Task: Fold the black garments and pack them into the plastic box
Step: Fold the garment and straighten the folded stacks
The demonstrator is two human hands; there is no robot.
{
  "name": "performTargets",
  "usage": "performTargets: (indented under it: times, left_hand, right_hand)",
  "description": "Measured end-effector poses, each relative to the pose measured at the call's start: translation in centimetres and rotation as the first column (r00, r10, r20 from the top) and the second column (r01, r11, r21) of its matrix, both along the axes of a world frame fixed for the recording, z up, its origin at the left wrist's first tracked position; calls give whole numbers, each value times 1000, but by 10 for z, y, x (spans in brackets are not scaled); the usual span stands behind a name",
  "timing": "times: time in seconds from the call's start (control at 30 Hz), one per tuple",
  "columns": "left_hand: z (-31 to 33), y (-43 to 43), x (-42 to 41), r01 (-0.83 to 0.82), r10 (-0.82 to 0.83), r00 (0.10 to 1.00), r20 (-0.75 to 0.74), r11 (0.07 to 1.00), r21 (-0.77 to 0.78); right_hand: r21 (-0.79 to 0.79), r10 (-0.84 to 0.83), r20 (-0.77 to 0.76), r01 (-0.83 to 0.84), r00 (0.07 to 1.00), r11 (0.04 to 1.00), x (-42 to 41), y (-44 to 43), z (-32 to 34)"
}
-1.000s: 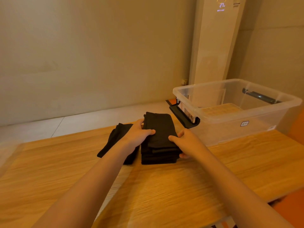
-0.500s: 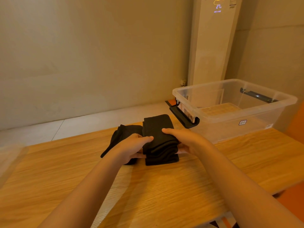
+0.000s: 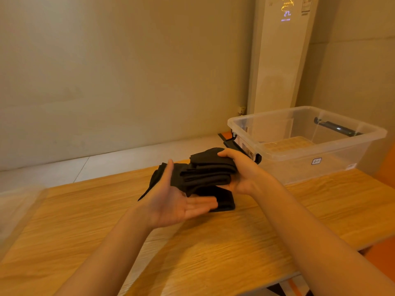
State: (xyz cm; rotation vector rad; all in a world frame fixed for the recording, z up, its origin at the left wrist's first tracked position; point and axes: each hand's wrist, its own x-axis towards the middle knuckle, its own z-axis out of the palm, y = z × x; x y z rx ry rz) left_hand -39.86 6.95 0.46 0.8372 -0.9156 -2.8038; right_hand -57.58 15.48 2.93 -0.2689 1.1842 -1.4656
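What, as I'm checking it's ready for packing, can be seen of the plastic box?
The plastic box is clear, rectangular and lidless, and stands upright on the wooden table at far right. A dark handle sits at its left end, a second handle at its right; a small label marks its near wall. No garments show inside.

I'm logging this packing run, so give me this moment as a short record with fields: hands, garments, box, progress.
left hand: palm up, fingers straight, under the folded stack
right hand: grips the stack's right side, thumb on top
stack: black, several layers, held above the table
other garments: a folded piece on the table beneath the stack; another black garment to its left
plastic box: clear, open top, no garments inside, right of the stack
progress: nothing packed yet
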Motion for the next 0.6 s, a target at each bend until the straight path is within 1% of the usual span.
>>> performTargets:
  times: [0.03, 0.1, 0.17, 0.2, 0.23, 0.3, 0.37, 0.4, 0.43, 0.5, 0.57, 0.6]
  left_hand:
    - [2, -3, -3, -53, 56, 996, -63, 998, 39]
    - [7, -8, -12, -176, 180, 978, -104, 983, 46]
    - [15, -12, -22, -256, 257, 965, -61, 967, 16]
    - [20, -13, -27, -271, 271, 962, -32, 962, -26]
    - [23, -17, -33, -271, 272, 962, -1, 958, -97]
    - [26, -25, -45, -248, 273, 961, 44, 921, -302]
    - [26, -35, -55, -268, 324, 946, 34, 834, -482]
    - [24, -39, -59, -288, 362, 932, 28, 783, -552]
    - [21, -40, -62, -295, 386, 922, 29, 751, -591]
    - [10, -40, -65, -250, 385, 918, 97, 751, -611]
    - [-8, -38, -66, -148, 334, 922, 194, 769, -622]
    - [-16, -38, -67, -106, 319, 921, 223, 757, -644]
  right_hand:
    - [-7, 8, -1, -8, 1000, 1000, 1, 1, 2]
    - [-14, 18, -3, -18, 1000, 1000, 1, 2, 4]
    - [-9, 21, -19, -21, 1000, 1000, 1, 2, 5]
    - [-4, 19, -34, -20, 999, 1000, 0, 2, 4]
    - [0, 17, -49, -17, 999, 1000, -1, 2, 4]
    - [-12, 19, -65, -20, 998, 1000, -3, 1, 5]
    - [-44, 5, -56, -7, 998, 999, -6, -2, 4]
    - [-47, -14, -55, 11, 998, 999, -8, -3, 4]
    - [-32, -30, -70, 28, 997, 999, -9, -3, 2]
    - [72, -13, -187, 27, 982, 997, -10, -4, -9]
    - [231, 73, -342, 8, 937, 973, -9, -3, -23]
    - [276, 99, -392, 14, 915, 961, -9, -3, -29]
